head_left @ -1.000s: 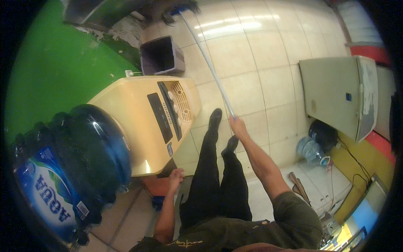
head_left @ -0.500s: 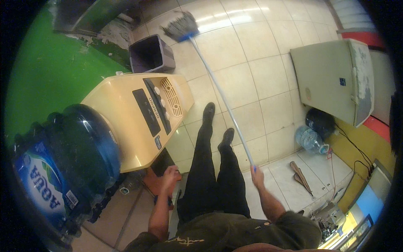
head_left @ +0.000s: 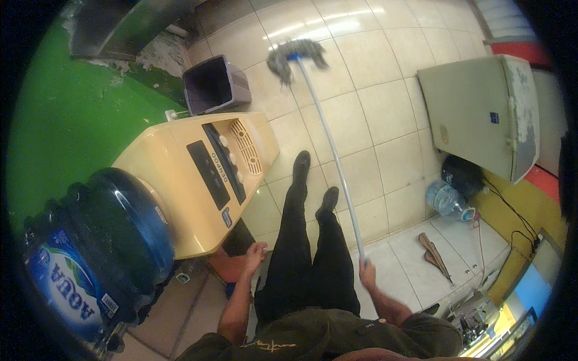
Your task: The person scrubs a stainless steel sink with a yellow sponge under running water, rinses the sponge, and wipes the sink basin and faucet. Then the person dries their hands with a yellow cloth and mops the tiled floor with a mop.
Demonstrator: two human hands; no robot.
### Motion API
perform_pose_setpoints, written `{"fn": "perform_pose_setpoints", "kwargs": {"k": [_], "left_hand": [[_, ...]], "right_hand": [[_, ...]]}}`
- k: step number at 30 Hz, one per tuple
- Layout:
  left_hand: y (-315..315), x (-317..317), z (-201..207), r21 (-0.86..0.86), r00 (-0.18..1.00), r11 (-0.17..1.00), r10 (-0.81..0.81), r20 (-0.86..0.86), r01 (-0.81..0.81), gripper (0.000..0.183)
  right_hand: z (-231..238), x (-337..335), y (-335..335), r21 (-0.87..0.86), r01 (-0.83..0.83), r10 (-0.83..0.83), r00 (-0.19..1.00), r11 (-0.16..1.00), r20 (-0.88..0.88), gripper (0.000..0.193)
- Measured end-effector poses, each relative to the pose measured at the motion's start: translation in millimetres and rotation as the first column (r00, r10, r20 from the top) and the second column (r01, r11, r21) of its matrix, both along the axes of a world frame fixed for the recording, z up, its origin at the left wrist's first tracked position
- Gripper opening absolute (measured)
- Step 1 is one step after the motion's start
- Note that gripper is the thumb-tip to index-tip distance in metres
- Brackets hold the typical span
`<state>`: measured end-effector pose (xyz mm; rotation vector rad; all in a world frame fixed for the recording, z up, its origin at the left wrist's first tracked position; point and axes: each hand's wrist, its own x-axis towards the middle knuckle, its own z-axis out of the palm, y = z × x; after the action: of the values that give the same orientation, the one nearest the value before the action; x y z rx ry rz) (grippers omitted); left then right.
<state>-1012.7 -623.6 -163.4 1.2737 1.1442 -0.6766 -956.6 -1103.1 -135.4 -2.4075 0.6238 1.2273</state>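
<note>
My right hand point(head_left: 367, 275) is wrapped round the upper end of a long, pale mop handle. The handle slants away to the mop's grey string head point(head_left: 310, 49), joined by a blue clamp and lying on the tiles at the far side. Nothing shows in my left hand point(head_left: 255, 255), which hangs beside my left thigh with its fingers loosely bent and not fully closed. Closest to that hand is a cream water dispenser point(head_left: 174, 174) topped by a big blue water bottle point(head_left: 114, 222).
A dark grey bin point(head_left: 241, 90) stands beyond the dispenser, by the green wall. On the right are a pale, worn fridge point(head_left: 469, 108), a clear water jug point(head_left: 447, 198), a dark container point(head_left: 462, 174) and a folded umbrella-like brown object point(head_left: 435, 256) on a white tiled ledge. Cables hang nearby.
The mop head has swung to the right and slightly nearer across the tiles, its strands now spreading to both sides. My right hand has lowered a little toward my body, still gripping the handle.
</note>
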Motion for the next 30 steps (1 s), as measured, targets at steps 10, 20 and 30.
{"fn": "perform_pose_setpoints", "kwargs": {"k": [10, 20, 30], "left_hand": [[68, 10, 26, 0.193, 0.996, 0.98, -0.026, -0.085, 0.042, 0.031], [59, -3, 5, 0.081, 0.972, 0.978, -0.181, -0.149, 0.194, 0.033], [25, 0, -19, 0.04, 0.98, 0.982, -0.183, -0.081, 0.187, 0.03]], "right_hand": [[-195, 441, 233, 0.339, 0.082, -0.151, 0.972, 0.937, 0.18, 0.065], [-42, -17, -21, 0.091, 0.176, -0.19, 0.966, 0.98, 0.177, 0.048], [148, -213, -50, -0.52, 0.209, -0.4, 0.87, 0.828, -0.287, 0.035]]}}
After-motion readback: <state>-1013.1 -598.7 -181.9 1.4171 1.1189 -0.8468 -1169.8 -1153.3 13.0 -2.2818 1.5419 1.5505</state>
